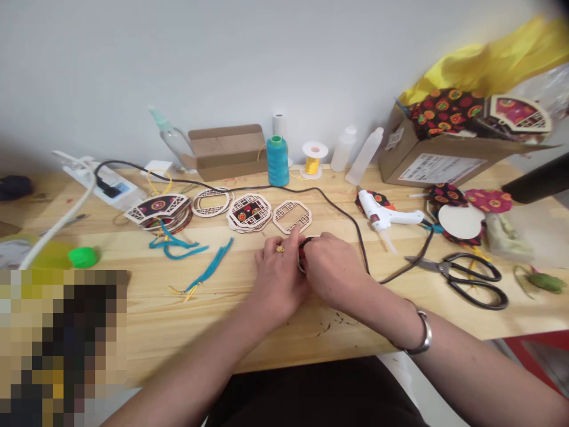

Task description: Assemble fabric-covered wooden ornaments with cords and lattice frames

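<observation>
My left hand [281, 270], with a gold ring on one finger, and my right hand [335, 265] meet low over the front of the wooden table. Between them is a small dark piece with a pale rim [302, 256], mostly covered by my fingers. My left hand grips its left side, index finger pointing forward. The right hand is closed over the other side, its fingertips hidden. Just beyond lies a pale wooden lattice frame [292, 217]. A stack of lattice frames with patterned dark fabric [249, 213] sits left of that.
Black-handled scissors [462, 277] and a white glue gun [386, 214] lie right, a black cord [351, 216] running behind my hands. Teal thread [278, 163] stands at the back. Teal tassels [213, 264] and fan-shaped pieces [160, 207] lie left. A cardboard box [438, 160] stands back right.
</observation>
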Available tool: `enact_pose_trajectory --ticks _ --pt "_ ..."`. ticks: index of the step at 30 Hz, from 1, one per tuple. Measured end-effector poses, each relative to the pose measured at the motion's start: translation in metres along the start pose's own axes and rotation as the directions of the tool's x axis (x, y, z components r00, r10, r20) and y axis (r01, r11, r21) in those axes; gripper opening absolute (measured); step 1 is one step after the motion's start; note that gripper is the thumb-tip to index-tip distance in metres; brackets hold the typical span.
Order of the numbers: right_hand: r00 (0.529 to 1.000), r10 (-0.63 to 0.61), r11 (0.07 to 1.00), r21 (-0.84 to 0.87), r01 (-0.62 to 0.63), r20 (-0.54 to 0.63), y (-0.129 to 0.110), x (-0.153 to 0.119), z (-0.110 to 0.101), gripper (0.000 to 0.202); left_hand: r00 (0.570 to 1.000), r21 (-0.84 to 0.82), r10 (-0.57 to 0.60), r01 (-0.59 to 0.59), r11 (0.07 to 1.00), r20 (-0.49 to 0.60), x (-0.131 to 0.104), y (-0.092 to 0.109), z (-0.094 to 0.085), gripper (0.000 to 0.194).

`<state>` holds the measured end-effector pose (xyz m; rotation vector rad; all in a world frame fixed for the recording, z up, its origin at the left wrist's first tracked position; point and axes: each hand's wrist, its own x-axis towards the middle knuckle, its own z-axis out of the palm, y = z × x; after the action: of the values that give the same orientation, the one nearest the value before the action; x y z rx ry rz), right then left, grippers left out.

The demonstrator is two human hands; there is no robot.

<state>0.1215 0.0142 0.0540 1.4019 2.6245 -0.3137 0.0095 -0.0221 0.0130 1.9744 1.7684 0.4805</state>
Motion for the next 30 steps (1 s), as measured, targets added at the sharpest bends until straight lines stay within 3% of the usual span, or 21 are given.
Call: enact_pose_trajectory --ticks 9,14,18,21,26,30 --pt "1.000 0.006 0.996 0.087 -0.008 0.024 0.006 0.006 0.000 0.022 1.000 0.039 0.023 -0.023 0.999 -0.004 0.000 -0.003 0.003 0.092" --pt "0.999 -0.009 0.995 0.099 0.013 -0.036 0.010 0.005 0.008 0.023 1.000 0.014 0.029 -0.029 0.999 0.004 0.000 -0.004 0.002 0.091" --pt "0.988 0.149 0.985 0.098 -0.145 -0.037 0.024 -0.001 0.003 0.020 1.000 -0.017 0.014 -0.014 1.000 -0.018 0.000 -0.002 0.001 0.085" --pt "0.952 0.294 0.951 0.123 -0.283 -0.084 0.050 -0.009 -0.009 0.019 1.000 -0.027 -0.006 0.005 1.000 -0.022 0.000 -0.001 0.002 0.085" --pt "0.801 0.555 0.829 0.219 -0.514 -0.224 0.106 -0.033 -0.034 0.014 0.999 -0.016 -0.010 0.009 1.000 -0.033 0.000 0.000 0.003 0.084" --pt "0.580 0.740 0.671 0.317 -0.670 -0.341 0.137 -0.057 -0.049 0.008 0.999 -0.001 -0.022 0.022 1.000 -0.037 0.000 0.000 0.004 0.085"
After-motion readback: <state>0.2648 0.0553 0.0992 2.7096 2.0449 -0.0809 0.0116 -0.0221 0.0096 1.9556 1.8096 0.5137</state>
